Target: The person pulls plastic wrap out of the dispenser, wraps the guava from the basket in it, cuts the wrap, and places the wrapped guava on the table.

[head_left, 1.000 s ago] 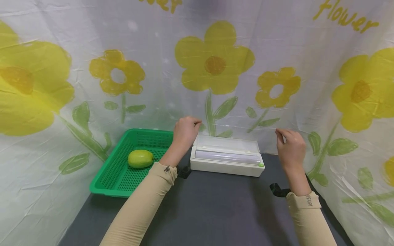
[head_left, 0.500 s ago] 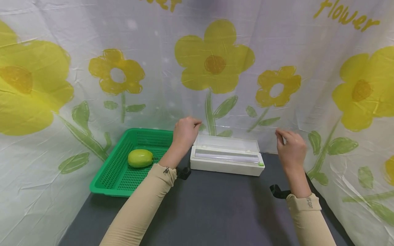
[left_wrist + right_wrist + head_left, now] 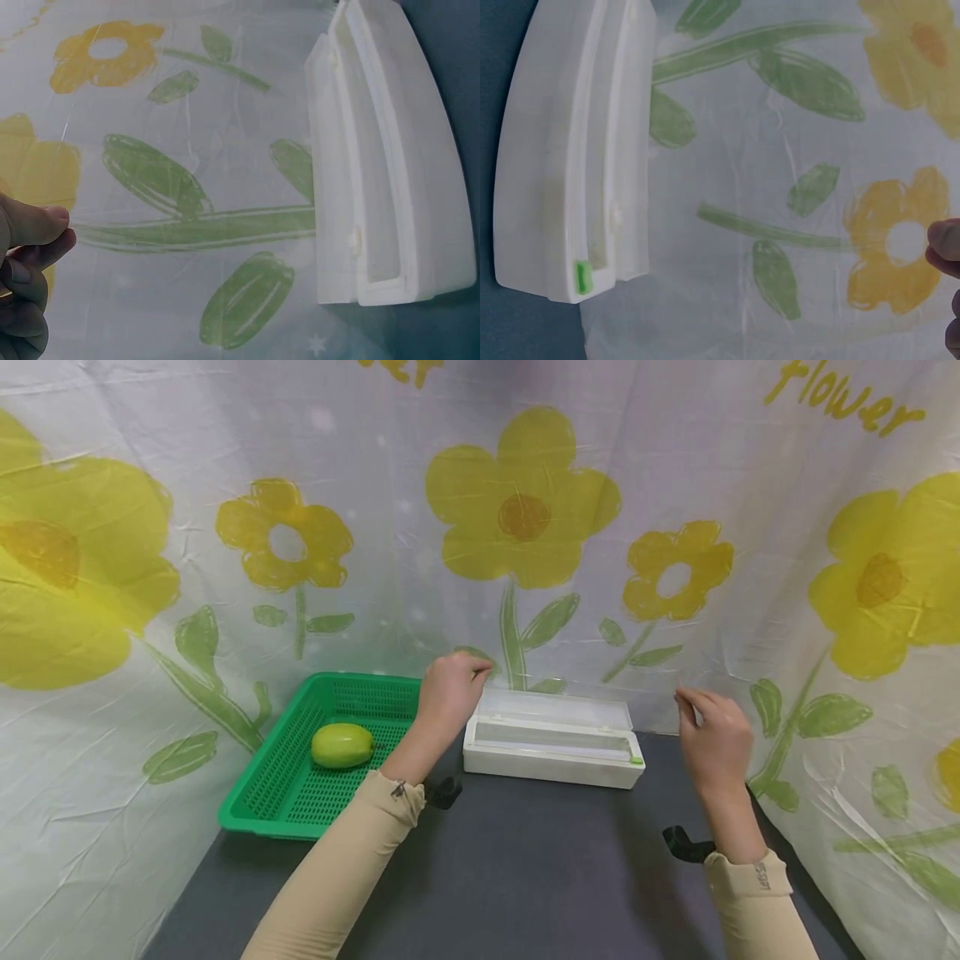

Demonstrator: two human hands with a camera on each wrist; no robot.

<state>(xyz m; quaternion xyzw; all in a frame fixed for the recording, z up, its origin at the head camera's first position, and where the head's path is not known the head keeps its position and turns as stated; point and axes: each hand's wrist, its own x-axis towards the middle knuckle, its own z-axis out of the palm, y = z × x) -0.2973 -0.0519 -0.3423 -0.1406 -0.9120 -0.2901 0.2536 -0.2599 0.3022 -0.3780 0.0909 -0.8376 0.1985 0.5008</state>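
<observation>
In the head view my left hand (image 3: 450, 689) is raised behind the left end of a white cling film dispenser (image 3: 551, 768). Its thumb and fingertips pinch a barely visible edge of clear cling film (image 3: 112, 238), which shows faint creases in the left wrist view. My right hand (image 3: 716, 739) is held up to the right of the dispenser, thumb and forefinger pinched together at the film's other side. The film between the hands is almost invisible against the backdrop. The dispenser's lid (image 3: 555, 708) stands tipped back, and a green slider (image 3: 637, 761) sits at its right end.
To the left, a green plastic basket (image 3: 262, 823) holds a yellow-green oval fruit (image 3: 342, 746). A flower-printed white curtain (image 3: 390, 610) closes off the back and sides. The dark table top (image 3: 517, 877) stretches in front of the dispenser.
Both hands have shifted slightly down and toward me, the right one also slightly to the right. The shine inside the dispenser has changed. Basket and fruit stay put.
</observation>
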